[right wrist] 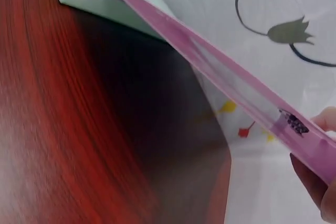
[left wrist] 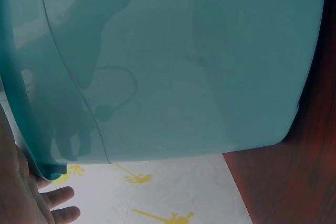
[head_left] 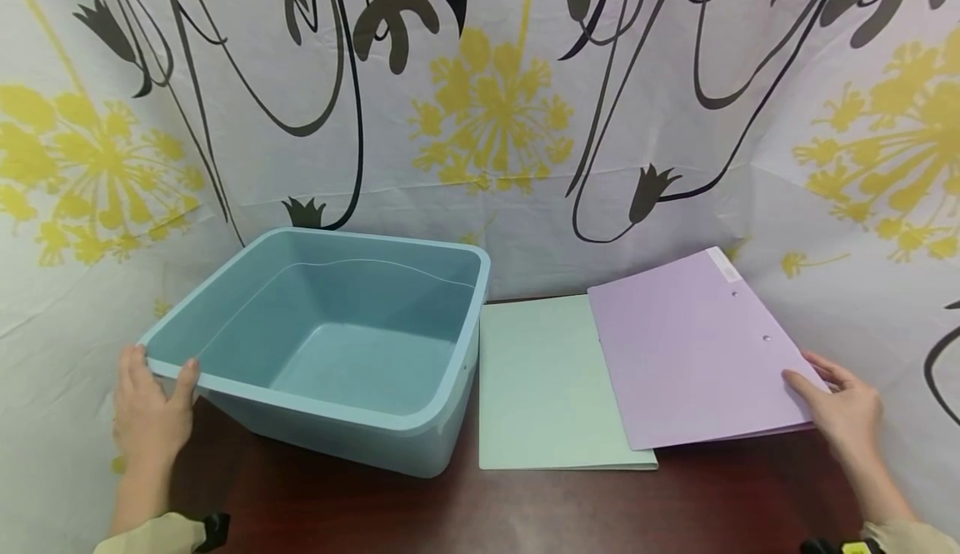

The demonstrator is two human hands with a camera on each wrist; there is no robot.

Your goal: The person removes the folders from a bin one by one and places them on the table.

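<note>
My left hand grips the near left corner of a blue plastic tub, thumb on the front rim and fingers at the left side. In the left wrist view the tub's glossy side fills most of the picture, with the hand at its rim. At the right, my right hand pinches the edge of a purple folder, which is tilted and raised off the table on that side. A pale green folder lies partly under it, flat on the table.
The dark reddish wooden table carries the tub on the left and the folders right beside it. A white cloth with yellow and grey flower prints hangs behind and along both sides.
</note>
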